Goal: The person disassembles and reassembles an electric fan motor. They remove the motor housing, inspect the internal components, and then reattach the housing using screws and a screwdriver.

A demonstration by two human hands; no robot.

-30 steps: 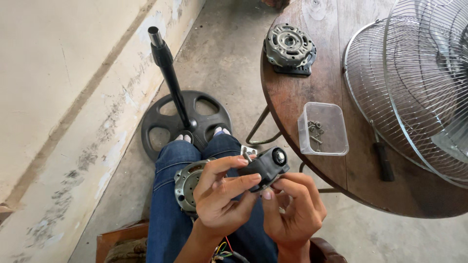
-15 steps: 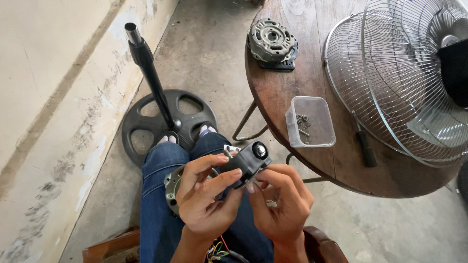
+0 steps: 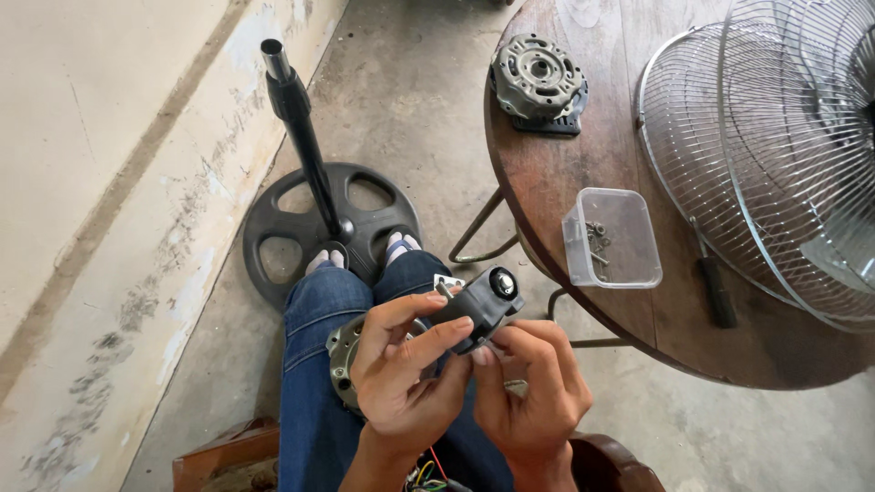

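Hands meet at lower centre of frame, above the lap. Left hand (image 3: 401, 364) curls its fingers over a black plastic housing (image 3: 478, 305); thumb on its near side. Right hand (image 3: 533, 387) grips it from beneath, fingertips pinched at its lower edge. Grey motor casing (image 3: 344, 355) rests on jeans below.

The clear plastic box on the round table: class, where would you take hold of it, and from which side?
Grip the clear plastic box across its two long side walls, coming down from above. It stands upright and open-topped with small screws inside, so a level lift probably keeps them in. The fan guard crowds its far side.
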